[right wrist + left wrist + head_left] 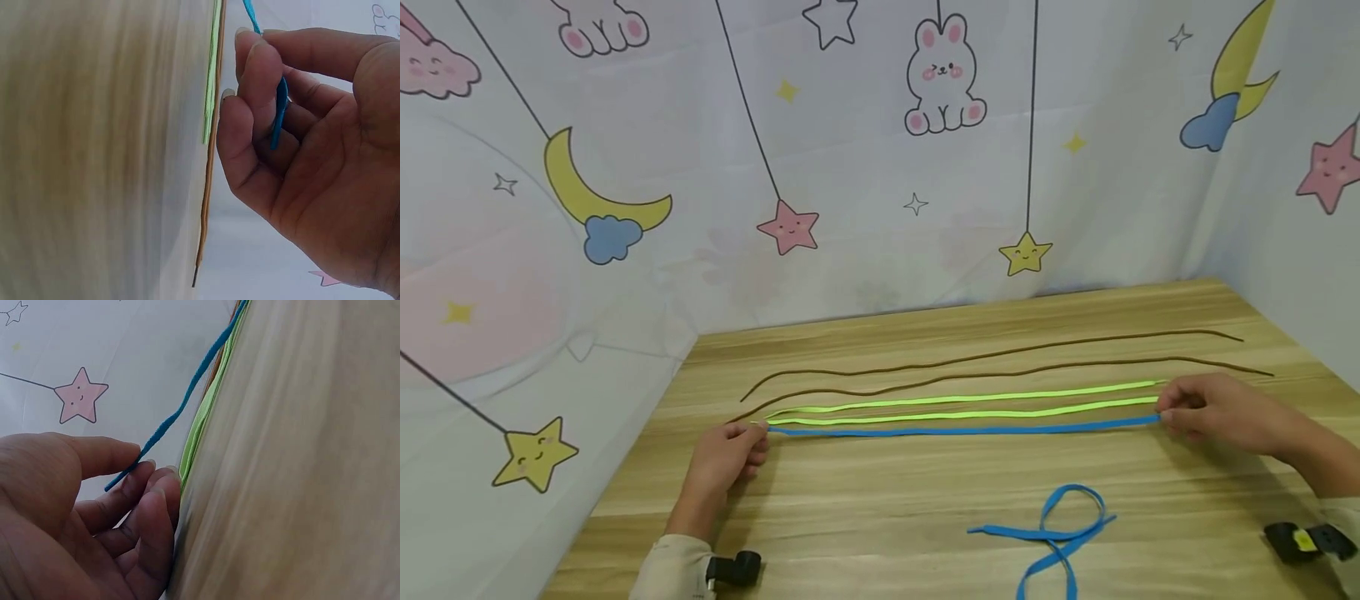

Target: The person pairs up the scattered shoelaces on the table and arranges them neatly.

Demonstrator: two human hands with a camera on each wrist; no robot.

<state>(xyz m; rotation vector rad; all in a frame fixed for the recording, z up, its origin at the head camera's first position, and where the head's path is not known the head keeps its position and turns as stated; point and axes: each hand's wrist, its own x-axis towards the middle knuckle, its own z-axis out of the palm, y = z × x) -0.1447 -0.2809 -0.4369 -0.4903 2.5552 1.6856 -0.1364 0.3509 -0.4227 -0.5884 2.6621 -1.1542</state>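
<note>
A flat blue shoelace [955,432] stretches nearly straight between both hands, left to right. My left hand [722,462] pinches one end between thumb and forefinger; in the left wrist view a short tip of the blue shoelace [164,427] pokes out past the fingers. At the other end my right hand [1217,412] pinches the lace, and its tail [279,119] hangs down inside the palm. Just beyond lie a near green shoelace [940,416] and a far green shoelace [970,398], roughly parallel to it. The right hand covers the near green lace's right end.
Two thin brown laces, a nearer one [940,380] and a farther one [985,357], lie wavy toward the back of the wooden table [850,492]. A second blue shoelace [1011,532] lies looped near the front. A patterned white curtain [865,167] hangs behind the table.
</note>
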